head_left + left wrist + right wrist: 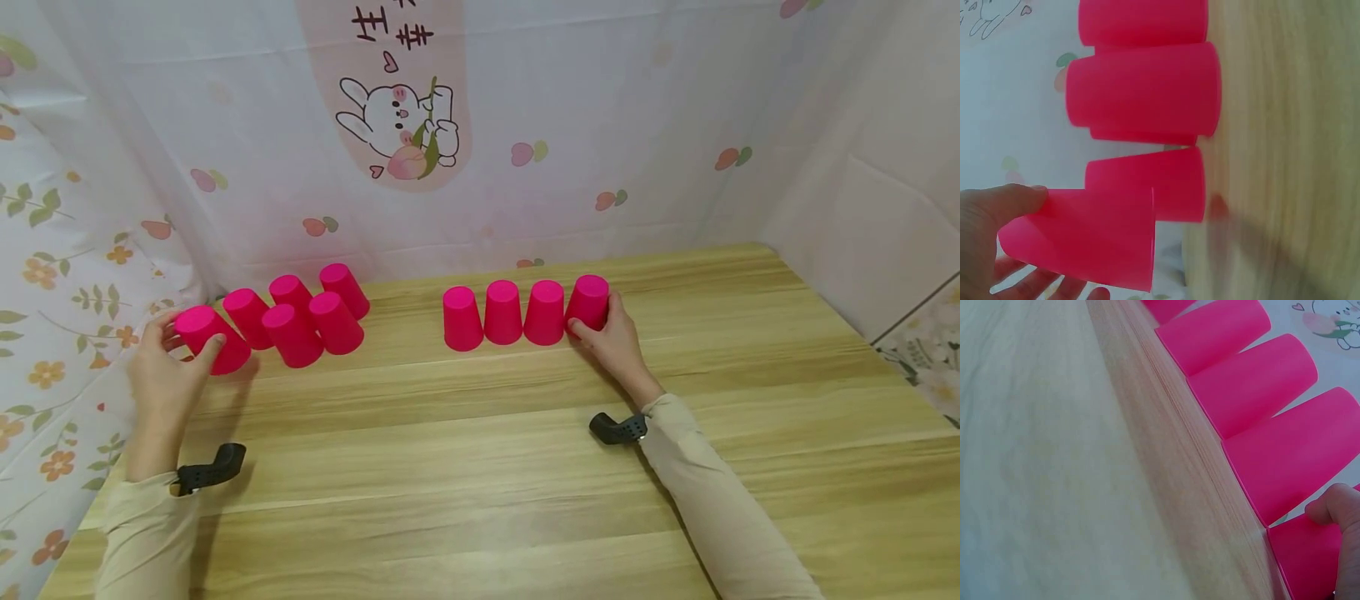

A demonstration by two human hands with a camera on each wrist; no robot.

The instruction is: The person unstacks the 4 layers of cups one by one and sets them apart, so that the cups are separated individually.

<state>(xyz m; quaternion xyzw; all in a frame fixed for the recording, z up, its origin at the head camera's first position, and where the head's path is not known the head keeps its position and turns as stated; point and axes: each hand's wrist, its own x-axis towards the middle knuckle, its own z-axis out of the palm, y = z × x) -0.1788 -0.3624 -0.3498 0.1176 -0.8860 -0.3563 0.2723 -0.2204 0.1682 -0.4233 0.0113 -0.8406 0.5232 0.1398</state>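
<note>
My left hand (168, 362) grips a bright pink cup (213, 340), upside down, with the thumb on one side and the fingers round the other. In the left wrist view this held cup (1085, 234) is raised off the table and slightly tilted. Several more upside-down pink cups (292, 337) stand in two rows just right of it. My right hand (618, 342) holds the rightmost pink cup (588, 302) of a separate row, thumb on its near side. In the right wrist view that cup (1304, 556) stands on the table, its rim close beside the neighbouring cup (1297, 456).
The wooden table (450, 483) reaches back to a white curtain (600, 100) with a rabbit print. A floral curtain (60, 333) hangs along the left side. Left of my right hand, other upside-down pink cups (502, 315) stand side by side.
</note>
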